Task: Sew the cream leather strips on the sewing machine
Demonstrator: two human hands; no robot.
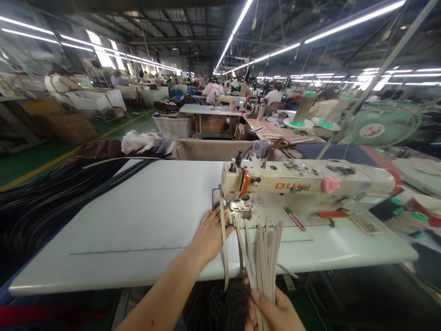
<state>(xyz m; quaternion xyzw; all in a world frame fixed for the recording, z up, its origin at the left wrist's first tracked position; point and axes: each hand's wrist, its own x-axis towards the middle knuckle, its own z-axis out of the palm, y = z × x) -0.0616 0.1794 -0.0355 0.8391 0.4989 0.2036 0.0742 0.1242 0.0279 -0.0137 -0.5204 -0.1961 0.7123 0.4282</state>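
Observation:
My left hand (212, 232) lies on the white sewing table beside the needle area, fingers stretched toward the presser foot (237, 205). A narrow beige strap (223, 248) runs down across this hand from the machine head and hangs over the table's front edge. Low at the front edge, my right hand (275, 310) is closed around a bundle of beige straps (265, 257), whose upper ends fan out on the table near the needle plate. Dark material (234, 299) hangs just left of it. The sewing machine (310, 179) stands to the right.
Thread snips (294, 218) lie under the machine arm. A pile of black strips (44, 207) covers the left side. Thread cones (303, 110) and a green fan (386, 124) stand at the right. Beyond are a fabric-lined bin (210, 149), other sewing tables and several people.

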